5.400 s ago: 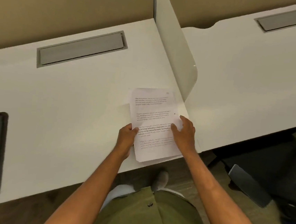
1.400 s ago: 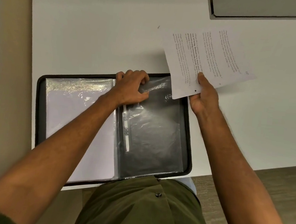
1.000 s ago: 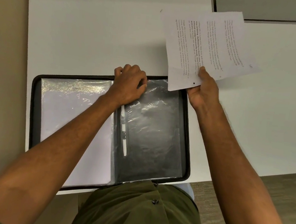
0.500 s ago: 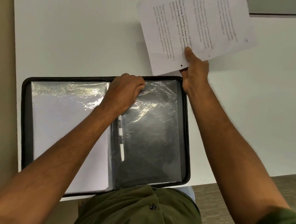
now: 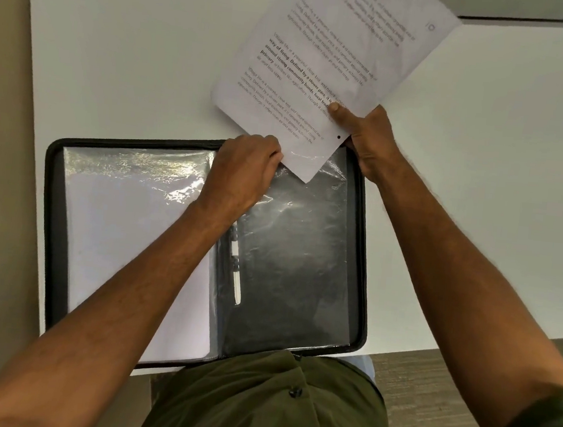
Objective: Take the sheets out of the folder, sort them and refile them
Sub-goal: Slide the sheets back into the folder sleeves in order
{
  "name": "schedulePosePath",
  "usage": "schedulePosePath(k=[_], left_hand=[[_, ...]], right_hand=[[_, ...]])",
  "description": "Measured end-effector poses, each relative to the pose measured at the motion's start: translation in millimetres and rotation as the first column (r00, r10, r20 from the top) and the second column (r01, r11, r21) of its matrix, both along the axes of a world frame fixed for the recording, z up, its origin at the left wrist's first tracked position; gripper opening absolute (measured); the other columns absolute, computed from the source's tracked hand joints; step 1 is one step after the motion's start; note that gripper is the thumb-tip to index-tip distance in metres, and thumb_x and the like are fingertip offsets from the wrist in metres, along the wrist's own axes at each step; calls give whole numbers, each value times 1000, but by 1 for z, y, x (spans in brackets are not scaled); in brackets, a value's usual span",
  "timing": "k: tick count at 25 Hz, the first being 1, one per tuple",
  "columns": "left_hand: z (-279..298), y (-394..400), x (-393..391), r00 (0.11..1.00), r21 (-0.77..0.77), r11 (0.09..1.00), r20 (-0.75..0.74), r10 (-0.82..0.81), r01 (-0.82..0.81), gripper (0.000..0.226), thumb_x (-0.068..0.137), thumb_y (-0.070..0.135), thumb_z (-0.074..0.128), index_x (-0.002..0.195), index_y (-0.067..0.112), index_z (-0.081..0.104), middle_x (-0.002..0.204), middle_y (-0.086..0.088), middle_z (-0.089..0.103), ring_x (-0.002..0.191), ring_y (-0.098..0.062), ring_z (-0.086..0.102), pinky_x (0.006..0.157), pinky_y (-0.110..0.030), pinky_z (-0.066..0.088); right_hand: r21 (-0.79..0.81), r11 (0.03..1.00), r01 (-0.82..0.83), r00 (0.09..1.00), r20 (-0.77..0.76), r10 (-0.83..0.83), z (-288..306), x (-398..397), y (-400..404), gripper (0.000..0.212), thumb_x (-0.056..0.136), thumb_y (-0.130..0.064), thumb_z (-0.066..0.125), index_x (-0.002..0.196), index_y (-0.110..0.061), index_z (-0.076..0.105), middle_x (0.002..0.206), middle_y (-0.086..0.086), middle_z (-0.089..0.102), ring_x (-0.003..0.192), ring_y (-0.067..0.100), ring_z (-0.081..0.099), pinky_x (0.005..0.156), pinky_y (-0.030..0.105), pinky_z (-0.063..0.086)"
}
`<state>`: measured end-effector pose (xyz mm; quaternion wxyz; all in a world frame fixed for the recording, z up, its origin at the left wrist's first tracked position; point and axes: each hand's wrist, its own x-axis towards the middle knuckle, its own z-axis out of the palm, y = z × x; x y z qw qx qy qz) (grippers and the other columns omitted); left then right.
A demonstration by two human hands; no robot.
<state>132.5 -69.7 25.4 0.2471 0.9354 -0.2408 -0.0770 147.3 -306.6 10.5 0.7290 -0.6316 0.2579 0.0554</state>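
Now the sheets [image 5: 328,69] sit lower and nearer the folder [image 5: 45,225] than half a second ago: their near corner has come down past the folder's far edge and overlaps the top of the right-hand sleeve [image 5: 296,256], where before the whole bundle hung clear above the white surface [image 5: 123,60]. The right hand [image 5: 366,135] has come down with them and now lies at the folder's far right corner, thumb on the printed face and fingers curled beneath, clamped on the sheets' lower edge. The left hand [image 5: 243,171] stays where it was, at the top of the folder by the spine, fingers curled and pinching the sleeve's upper edge just beside the paper's corner. The folder itself has not shifted on the surface, lying open at the near edge against the person's green shirt [image 5: 271,408].

Counted: one folder, open flat, with two clear sleeves showing. The left sleeve [image 5: 123,232] holds white paper; the right one is crinkled and shows only the dark backing. One white clip [image 5: 235,271] runs along the spine. One bundle of printed sheets is in hand; how many pages it holds cannot be told, since only the top one shows. Two hands and two bare forearms are in view. One grey panel [image 5: 540,11] edges the far right corner.
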Motion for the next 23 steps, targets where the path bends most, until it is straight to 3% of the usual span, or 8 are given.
schedulePosePath(k=[5,11,15,20,23], left_hand=[[-2,-1,-1,996,59,998,86,24,-29,21,106,28,51,102,16,68,91,-2,65,87,-25,58,88,-44,37],[-3,9,6,998,-9,999,-39,50,-50,20,104,38,53,105,24,67,93,9,62,97,-21,57,87,-38,24],[-4,31,18,994,68,996,-82,70,-64,30,102,52,48,88,28,62,84,12,61,96,-15,50,88,-40,21],[-3,54,28,991,184,975,-12,132,-128,42,104,39,34,71,20,51,84,2,54,95,-24,48,90,-48,26],[-8,54,34,974,179,962,-63,218,-204,27,103,32,42,83,20,56,93,0,56,98,-25,52,90,-44,27]], right_hand=[[16,990,-143,989,-26,143,5,1,-7,43,92,-7,77,132,-12,62,127,9,74,115,28,72,94,46,60],[10,955,-298,950,-92,297,9,3,-20,48,93,-9,76,138,-11,61,128,5,74,117,24,72,91,39,61],[-28,925,-379,920,-120,374,10,5,-27,49,94,-12,76,140,-13,60,128,2,74,117,21,71,89,36,61],[-77,861,-503,859,-160,487,14,11,-32,52,93,-11,75,143,-12,57,133,4,71,119,21,70,97,41,60],[-104,787,-608,787,-210,580,17,13,-29,53,93,-14,77,143,-12,59,133,3,71,118,21,70,100,41,59]])
